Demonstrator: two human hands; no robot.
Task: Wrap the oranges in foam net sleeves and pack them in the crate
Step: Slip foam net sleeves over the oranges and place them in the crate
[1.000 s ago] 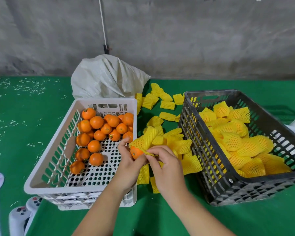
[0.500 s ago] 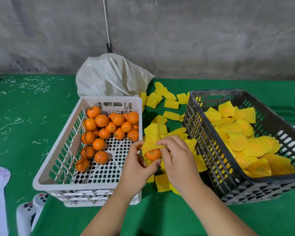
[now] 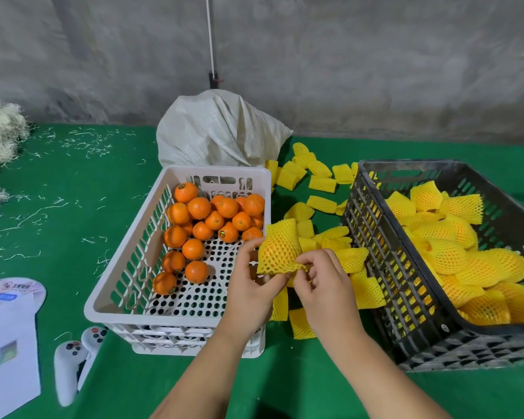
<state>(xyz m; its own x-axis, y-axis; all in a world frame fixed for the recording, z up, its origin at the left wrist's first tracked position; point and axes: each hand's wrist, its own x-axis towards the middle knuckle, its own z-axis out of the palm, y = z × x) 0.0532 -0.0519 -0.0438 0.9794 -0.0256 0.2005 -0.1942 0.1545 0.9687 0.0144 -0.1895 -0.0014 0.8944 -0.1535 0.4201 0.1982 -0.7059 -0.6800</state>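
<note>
Between the white crate (image 3: 124, 300) and the black crate (image 3: 372, 246), both hands grip one orange (image 3: 277, 252) nearly covered by a yellow sleeve (image 3: 280, 237). Left hand (image 3: 248, 290) cups it from below, fingers curled round; right hand (image 3: 324, 282) pinches the sleeve's lower edge. Bare oranges (image 3: 212, 216) lie in the white crate, wrapped ones (image 3: 454, 255) in the black. Loose sleeves (image 3: 321, 182) litter the green bench (image 3: 73, 231) near a white sack (image 3: 218, 131).
</note>
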